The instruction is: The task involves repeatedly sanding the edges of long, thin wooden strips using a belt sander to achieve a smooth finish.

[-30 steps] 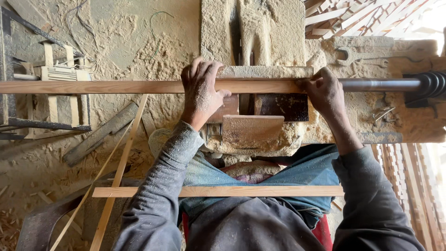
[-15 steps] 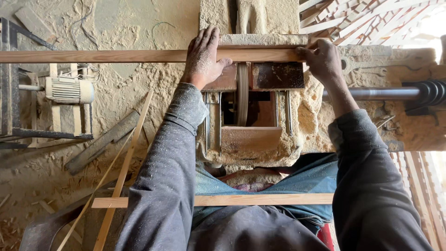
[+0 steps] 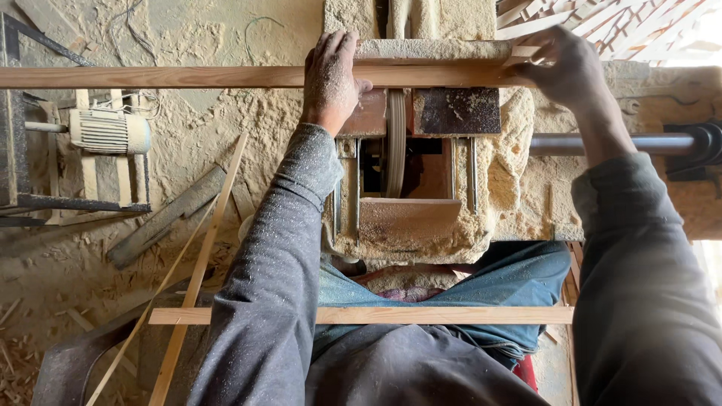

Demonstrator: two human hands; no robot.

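- Since the earlier frames, the long pale wooden strip (image 3: 188, 77) has gone from the near edge of the saw opening to its far edge, and both arms are stretched further out with it.
- That strip now lies level, running from the left border across the dust-caked saw bench (image 3: 451, 218) to its right part, just past the far side of the thin upright circular blade (image 3: 395, 143).
- Left hand (image 3: 331, 75) lies palm down over the strip, fingers spread flat and pressing, thumb pointing right; it is open rather than curled, just left of the blade.
- Right hand (image 3: 560, 68) grips the strip's right end, fingers bent over the far edge and thumb on the near side, half closed round the wood.
- Right of the bench, a grey metal shaft (image 3: 613, 143) runs to a black coupling at the right border.
- At left, a small ribbed pale electric motor (image 3: 109, 131) sits on a wooden frame amid sawdust.
- Nearer, a 2nd pale wooden strip (image 3: 421, 314) rests across the lap of the blue trousers, level with the 1st.
- 2 thin slats (image 3: 199, 271) lean slantwise at the near left.
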